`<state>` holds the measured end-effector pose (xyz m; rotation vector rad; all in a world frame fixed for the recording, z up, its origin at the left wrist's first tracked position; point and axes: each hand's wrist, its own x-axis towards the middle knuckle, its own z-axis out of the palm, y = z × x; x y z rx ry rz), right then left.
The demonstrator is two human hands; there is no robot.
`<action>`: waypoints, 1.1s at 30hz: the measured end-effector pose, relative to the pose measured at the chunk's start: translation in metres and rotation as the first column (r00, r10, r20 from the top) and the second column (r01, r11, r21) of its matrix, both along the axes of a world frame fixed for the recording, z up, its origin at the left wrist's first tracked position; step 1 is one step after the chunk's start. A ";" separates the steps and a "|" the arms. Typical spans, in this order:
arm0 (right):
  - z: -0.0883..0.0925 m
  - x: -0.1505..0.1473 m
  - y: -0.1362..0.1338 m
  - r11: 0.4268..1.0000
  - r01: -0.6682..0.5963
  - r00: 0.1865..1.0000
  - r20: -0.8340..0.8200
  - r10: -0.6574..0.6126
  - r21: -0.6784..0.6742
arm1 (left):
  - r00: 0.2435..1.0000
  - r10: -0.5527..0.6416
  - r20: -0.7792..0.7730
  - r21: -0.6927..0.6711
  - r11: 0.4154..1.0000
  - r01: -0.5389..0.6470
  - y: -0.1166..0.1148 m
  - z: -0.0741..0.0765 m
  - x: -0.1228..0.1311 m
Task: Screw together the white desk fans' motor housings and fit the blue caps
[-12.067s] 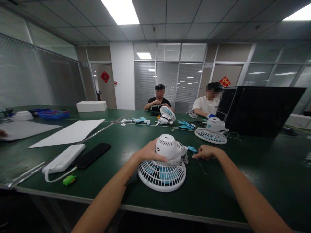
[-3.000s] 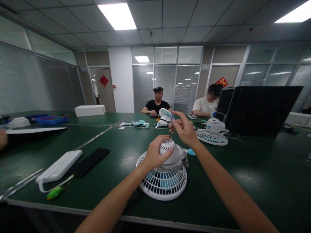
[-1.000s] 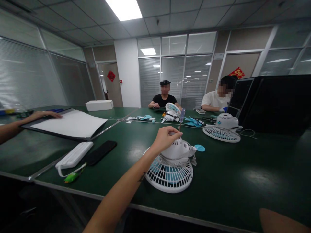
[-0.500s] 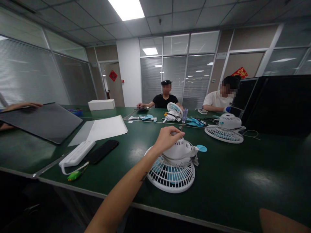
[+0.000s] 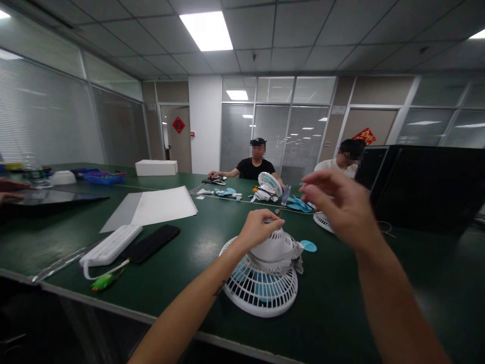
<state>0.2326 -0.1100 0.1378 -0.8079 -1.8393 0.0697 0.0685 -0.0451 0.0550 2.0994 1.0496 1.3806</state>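
Note:
A white fan (image 5: 261, 299) with blue blades lies grille-down on the green table in front of me. Its rounded motor housing (image 5: 273, 248) faces up. My left hand (image 5: 257, 228) is over the housing, thumb and fingers pinched around the thin shaft of a screwdriver (image 5: 286, 195). The screwdriver stands nearly upright with its clear purplish handle on top; its tip is hidden by the fingers. To the right of that handle my right hand (image 5: 339, 207) is raised, fingers apart and slightly curled, holding nothing. A blue round piece (image 5: 309, 246) sticks out beside the housing.
Left on the table (image 5: 182, 273) are a white power strip (image 5: 111, 245), a black phone (image 5: 155, 243), a green trinket (image 5: 103, 282) and paper sheets (image 5: 164, 206). Another fan (image 5: 264, 192) stands near a seated person (image 5: 256, 167). A black monitor (image 5: 424, 187) rises at right.
My right hand has come up from the lower right to beside the screwdriver's handle. My left hand keeps its pinch on the shaft. The view has tilted up slightly; the dark panel at left is lowered.

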 end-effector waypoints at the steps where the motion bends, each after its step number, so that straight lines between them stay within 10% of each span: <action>1: -0.002 -0.004 0.004 0.999 -0.016 0.999 0.029 0.018 -0.048 | 1.000 -0.001 0.010 -0.003 1.000 0.001 0.001 -0.001 0.000; 9: -0.019 -0.017 0.045 0.992 0.129 0.990 -0.051 -0.129 -0.002 | 1.000 -0.003 0.027 -0.024 1.000 0.004 0.006 -0.004 0.000; 16: -0.030 -0.013 0.068 0.993 -0.073 0.994 -0.093 0.064 -0.091 | 1.000 0.002 -0.002 -0.026 1.000 -0.002 0.002 -0.003 0.001; 33: -0.029 -0.015 0.061 0.997 0.010 0.994 -0.112 -0.018 -0.078 | 0.999 -0.049 0.000 0.028 0.998 0.049 -0.003 -0.003 0.000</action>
